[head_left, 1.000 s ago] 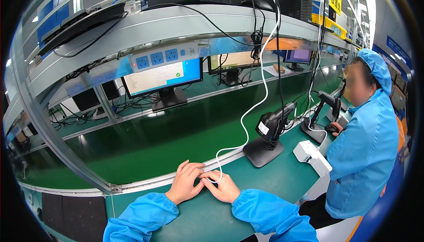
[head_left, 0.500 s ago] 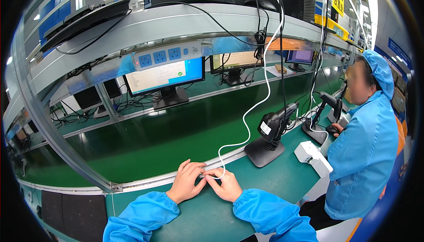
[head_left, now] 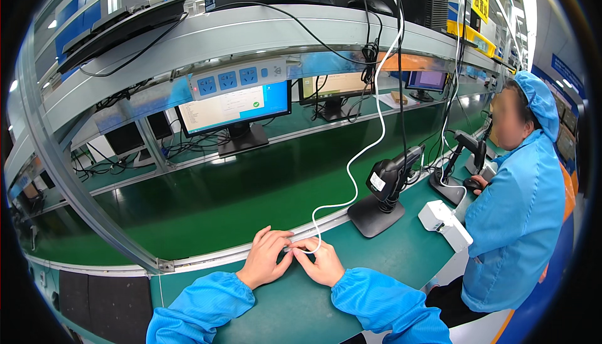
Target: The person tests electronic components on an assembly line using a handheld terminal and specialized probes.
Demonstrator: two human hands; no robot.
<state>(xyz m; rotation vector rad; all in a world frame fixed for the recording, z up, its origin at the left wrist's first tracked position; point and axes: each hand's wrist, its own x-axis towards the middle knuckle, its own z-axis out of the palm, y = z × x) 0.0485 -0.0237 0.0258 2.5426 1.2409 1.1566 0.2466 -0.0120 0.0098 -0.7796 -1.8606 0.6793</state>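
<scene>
Low in the head view: my bare left hand and bare right hand meet at the fingertips, just above the smooth green worktop and beside the pale metal rail.
White cable: the slim, smooth white cable hangs from above, passes left of the black pistol-shaped scanner, crosses the rail and curves over my right fingers; what seems to be its end lies at my joined fingertips.
Right grip: I have thumb and forefinger brought together, pinching the cable.
Left grip: my fingers are curled with their tips against the right ones; whether they clamp the cable too I cannot tell, as that spot is small and partly covered.
Just changed: compared with a second ago, the cable's loop sits farther out across my right fingers, and the short stretch at my fingertips shows better. My hands have hardly moved. Over the last half second, little but the hanging part has shifted, bowing slightly more to the right.
Meaning: I judge this to be fine fingertip work near the cable's end, the slack settling around a steady hold.
</scene>
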